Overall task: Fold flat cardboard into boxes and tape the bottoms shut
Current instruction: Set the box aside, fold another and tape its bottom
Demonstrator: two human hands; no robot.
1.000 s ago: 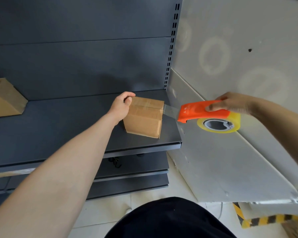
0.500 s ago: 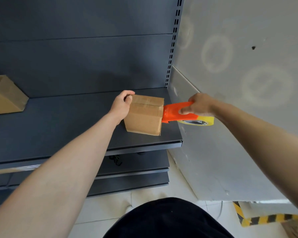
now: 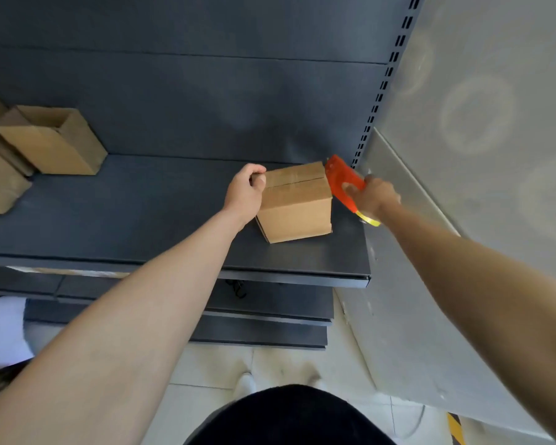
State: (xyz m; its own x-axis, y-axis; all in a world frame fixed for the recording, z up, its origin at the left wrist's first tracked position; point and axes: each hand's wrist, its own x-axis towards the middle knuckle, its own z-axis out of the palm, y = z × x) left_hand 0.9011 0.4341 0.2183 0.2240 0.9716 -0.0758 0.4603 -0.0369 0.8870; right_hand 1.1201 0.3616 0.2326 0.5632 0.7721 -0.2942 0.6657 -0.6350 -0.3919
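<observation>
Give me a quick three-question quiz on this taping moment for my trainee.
1. True or false: the left hand grips the tape dispenser.
2. The box under the hands stands on: A the floor, B the shelf, C another carton.
3. Fill in: the tape dispenser meets the box at its far ___ corner (the person's own side).

Key: 1 false, the right hand grips it, while the left hand holds the box; 2 B; 3 right.
</observation>
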